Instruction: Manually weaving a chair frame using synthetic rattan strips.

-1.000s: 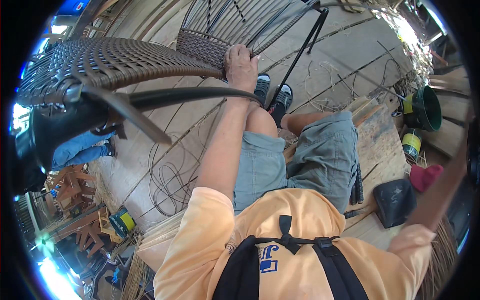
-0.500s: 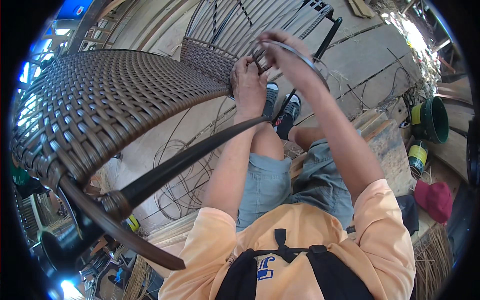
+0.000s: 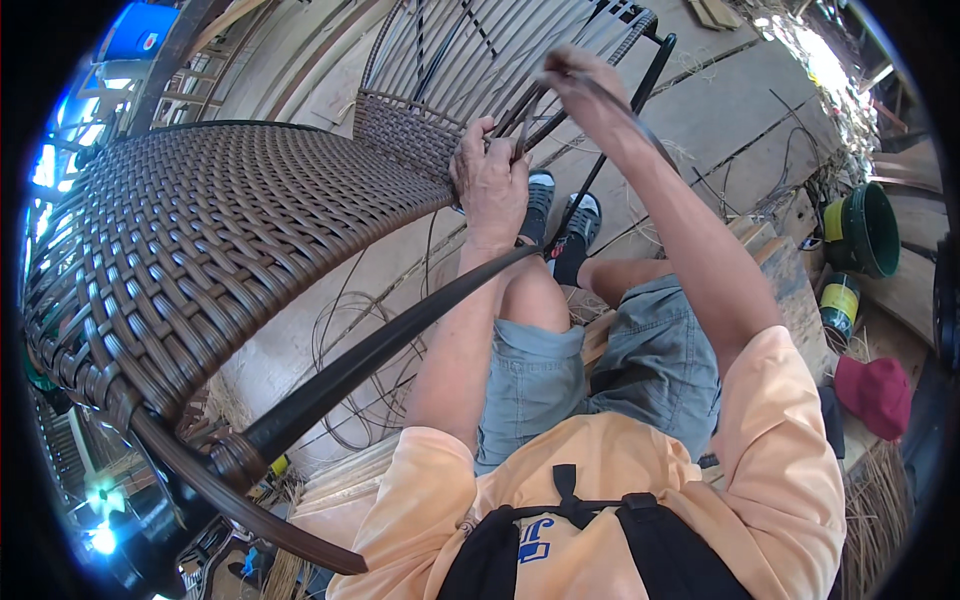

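The brown rattan strands (image 3: 520,115) running up the open back of the half-woven chair frame (image 3: 230,240) look light, springy and smooth, stiff enough to hold a line yet likely to slide through a loose grasp, so they are best pinched close to the edge of the finished weave. The left hand (image 3: 492,185) has its fingers (image 3: 478,150) curled down over the strands right at that woven edge. The right hand (image 3: 585,85), higher up, has its fingers pinched shut on one strand, drawn taut.
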Available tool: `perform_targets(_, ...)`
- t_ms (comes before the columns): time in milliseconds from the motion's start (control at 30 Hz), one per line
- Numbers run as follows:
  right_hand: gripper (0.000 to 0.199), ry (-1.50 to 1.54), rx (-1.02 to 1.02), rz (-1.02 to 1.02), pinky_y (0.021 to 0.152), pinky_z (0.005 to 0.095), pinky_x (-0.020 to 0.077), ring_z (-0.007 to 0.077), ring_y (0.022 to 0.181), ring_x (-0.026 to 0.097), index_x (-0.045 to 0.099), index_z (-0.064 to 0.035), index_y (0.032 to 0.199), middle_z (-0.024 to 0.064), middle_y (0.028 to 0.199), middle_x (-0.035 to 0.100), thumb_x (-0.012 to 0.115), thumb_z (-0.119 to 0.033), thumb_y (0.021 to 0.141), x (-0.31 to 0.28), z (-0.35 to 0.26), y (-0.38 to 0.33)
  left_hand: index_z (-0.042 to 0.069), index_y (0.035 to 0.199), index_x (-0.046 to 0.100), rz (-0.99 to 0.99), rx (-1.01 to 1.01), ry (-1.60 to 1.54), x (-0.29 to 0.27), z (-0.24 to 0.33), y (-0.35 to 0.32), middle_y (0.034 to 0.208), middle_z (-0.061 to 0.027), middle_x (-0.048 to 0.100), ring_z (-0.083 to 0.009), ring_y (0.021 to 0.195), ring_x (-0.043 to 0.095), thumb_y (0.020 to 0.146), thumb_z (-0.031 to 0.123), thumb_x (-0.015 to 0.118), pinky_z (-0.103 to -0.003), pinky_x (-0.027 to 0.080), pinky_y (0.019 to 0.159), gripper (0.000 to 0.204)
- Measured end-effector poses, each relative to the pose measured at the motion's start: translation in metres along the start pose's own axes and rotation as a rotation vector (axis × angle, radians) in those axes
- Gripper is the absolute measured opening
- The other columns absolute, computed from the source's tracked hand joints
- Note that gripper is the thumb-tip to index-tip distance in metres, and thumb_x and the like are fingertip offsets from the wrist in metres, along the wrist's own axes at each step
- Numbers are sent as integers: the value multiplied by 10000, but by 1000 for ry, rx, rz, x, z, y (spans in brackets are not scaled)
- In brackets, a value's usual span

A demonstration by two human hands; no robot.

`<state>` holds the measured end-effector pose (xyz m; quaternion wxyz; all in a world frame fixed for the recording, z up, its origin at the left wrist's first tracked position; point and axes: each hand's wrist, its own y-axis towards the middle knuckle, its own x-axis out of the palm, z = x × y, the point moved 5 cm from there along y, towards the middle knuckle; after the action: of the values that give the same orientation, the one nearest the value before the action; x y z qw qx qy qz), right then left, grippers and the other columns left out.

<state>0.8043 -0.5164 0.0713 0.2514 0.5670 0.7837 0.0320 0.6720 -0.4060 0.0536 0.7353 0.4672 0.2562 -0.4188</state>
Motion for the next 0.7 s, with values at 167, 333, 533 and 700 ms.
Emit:
perform_targets(167,101,-463,-229,188,748,370,431,296,873,500,614,-82,810,84,867,574,616,-111,714,-20,18,-6,86,883,561,-12,2,52,-5,1,-1,1192,-94,402,-280,1111,415,718,123,632,-458,293,925,183)
perform_targets(333,131,-590,-250,40,772,357,416,282,903,503,580,-56,809,83,875,566,613,-130,706,-16,17,7,119,961,577,-16,17,61,-8,5,0,1189,-75,408,-262,1121,408,718,108,631,-449,297,925,249)
perform_targets(533,264,-347,-242,129,802,360,432,325,901,534,609,-73,947,113,968,583,652,-164,703,-25,16,-9,147,987,599,-61,96,144,-7,4,-2,1185,-66,414,-258,1117,413,697,80,639,-432,317,913,300)
perform_targets(700,263,724,697,270,579,254,443,125,711,541,583,11,1008,51,845,571,597,-174,821,30,48,-95,127,1005,613,-94,69,99,-5,1,-1,1222,-104,424,-287,1148,403,706,70,630,-422,307,935,305)
